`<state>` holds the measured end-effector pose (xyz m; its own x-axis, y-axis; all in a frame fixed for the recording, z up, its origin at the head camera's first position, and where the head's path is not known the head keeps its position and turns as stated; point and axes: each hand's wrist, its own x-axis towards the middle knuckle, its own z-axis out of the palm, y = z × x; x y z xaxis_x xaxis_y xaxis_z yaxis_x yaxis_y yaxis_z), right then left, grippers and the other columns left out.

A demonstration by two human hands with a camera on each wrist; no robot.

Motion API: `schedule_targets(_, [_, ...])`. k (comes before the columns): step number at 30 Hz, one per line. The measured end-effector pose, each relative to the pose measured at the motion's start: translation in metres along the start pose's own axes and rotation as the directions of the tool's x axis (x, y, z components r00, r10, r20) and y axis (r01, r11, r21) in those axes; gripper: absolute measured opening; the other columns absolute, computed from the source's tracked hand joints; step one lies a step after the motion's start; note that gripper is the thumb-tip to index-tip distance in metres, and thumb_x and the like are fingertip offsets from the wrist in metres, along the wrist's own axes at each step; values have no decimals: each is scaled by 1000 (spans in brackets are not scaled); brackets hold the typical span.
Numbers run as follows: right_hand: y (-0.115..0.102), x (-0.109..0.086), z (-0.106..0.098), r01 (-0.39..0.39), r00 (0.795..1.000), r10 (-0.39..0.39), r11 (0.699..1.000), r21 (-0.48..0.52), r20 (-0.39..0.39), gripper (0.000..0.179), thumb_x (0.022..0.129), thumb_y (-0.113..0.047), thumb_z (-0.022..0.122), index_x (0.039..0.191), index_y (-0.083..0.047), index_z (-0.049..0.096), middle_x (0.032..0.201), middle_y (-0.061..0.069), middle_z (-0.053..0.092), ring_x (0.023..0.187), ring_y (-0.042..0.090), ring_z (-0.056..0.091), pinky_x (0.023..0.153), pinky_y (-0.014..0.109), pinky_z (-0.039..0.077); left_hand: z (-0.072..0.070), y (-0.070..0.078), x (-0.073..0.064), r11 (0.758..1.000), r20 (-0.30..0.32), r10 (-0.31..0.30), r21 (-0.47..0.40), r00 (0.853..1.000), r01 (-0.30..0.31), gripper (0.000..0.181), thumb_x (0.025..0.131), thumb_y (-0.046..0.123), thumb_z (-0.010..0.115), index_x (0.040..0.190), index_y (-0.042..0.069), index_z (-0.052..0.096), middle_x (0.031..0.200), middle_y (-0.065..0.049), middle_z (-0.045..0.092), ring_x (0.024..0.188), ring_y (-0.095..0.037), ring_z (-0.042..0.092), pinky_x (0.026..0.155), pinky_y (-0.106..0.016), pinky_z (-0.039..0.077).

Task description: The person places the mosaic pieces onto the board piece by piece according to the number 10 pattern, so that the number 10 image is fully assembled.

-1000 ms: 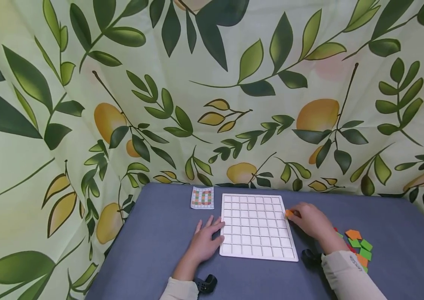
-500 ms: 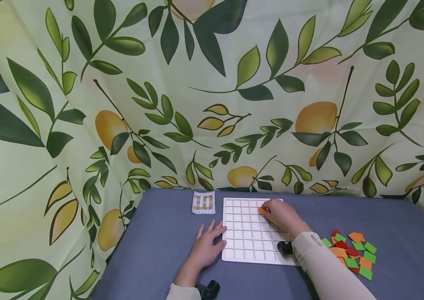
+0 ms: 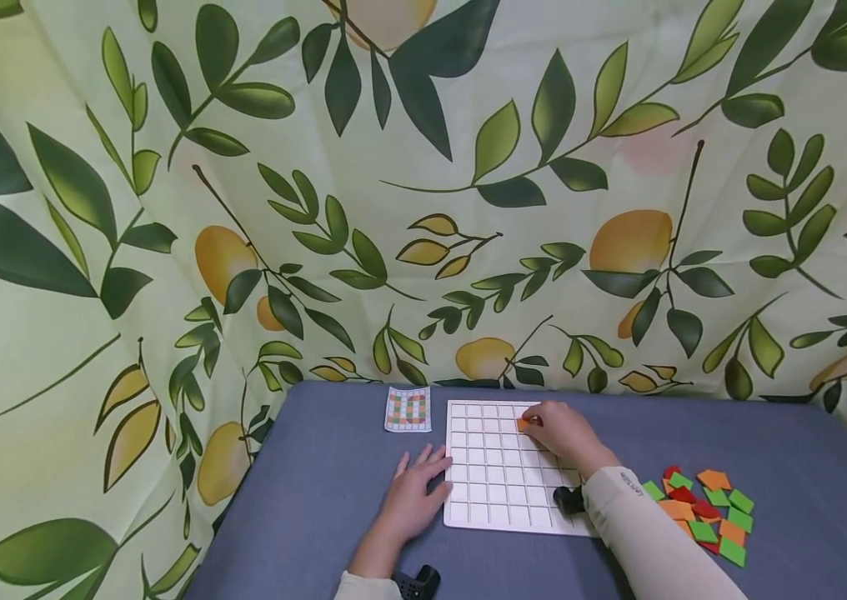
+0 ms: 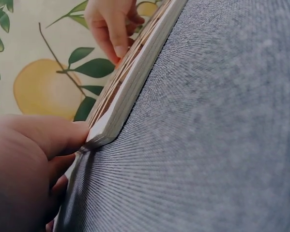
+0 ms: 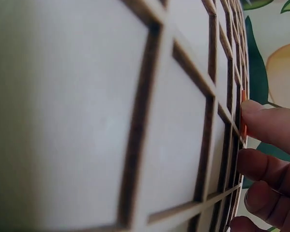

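Note:
A white board (image 3: 487,475) with a grid of square cells lies flat on the table. My right hand (image 3: 563,435) pinches a small orange tile (image 3: 522,425) over the board's upper right part. In the right wrist view the thumb and fingers are down at the grid, with a sliver of the orange tile (image 5: 243,99) at the thumb tip. My left hand (image 3: 410,500) rests along the board's left edge, fingers spread. From the left wrist view, its thumb touches the board's corner; part of the other fingers is hidden.
A small card (image 3: 408,410) printed with a coloured grid lies left of the board's top corner. Several loose green, orange and red tiles (image 3: 733,552) are heaped at the right, partly behind the right sleeve (image 3: 644,517). A leaf-patterned cloth (image 3: 423,317) hangs behind the table (image 3: 303,500).
My right hand has carried the orange tile leftward from beyond the board's right edge to over its upper cells, then stayed there. My left hand has stayed at the board's edge.

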<state>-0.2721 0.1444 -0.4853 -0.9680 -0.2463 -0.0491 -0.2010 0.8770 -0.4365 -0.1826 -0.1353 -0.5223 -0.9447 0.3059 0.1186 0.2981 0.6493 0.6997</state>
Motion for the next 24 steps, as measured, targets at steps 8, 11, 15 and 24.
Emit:
schedule_targets(8, [7,-14,-9,-11,1000,11,1000,14,-14,27,93,-20,66,117,-8,72,89,6,68,76,18,57,66,38,49,1,1,0,998,20,57,12,998,-58,41,97,20,60,135,3,60,150,-8,48,141,-28,43,120,-55,21])
schedule_targets(11, [17,-24,-18,-17,999,18,1000,24,-30,28,93,-19,66,117,-6,71,75,3,58,67,16,48,58,31,38,1,0,0,998,17,59,11,998,-59,41,97,18,60,134,2,60,150,-8,48,140,-27,43,120,-55,22])
schedule_targets(15, [40,-46,-34,-21,997,22,1000,6,-68,27,90,-18,70,113,-3,72,79,2,59,71,17,51,60,33,41,1,-1,1,998,5,66,22,998,-66,41,96,17,61,134,2,60,149,-9,49,140,-27,44,119,-54,24])
schedule_targets(24, [102,-112,-69,-118,992,118,993,-11,-44,42,91,-26,70,118,6,67,116,27,66,108,47,60,86,59,51,0,1,-1,997,-13,75,-2,997,-75,40,96,16,61,133,1,61,147,-10,51,139,-29,45,119,-54,24])
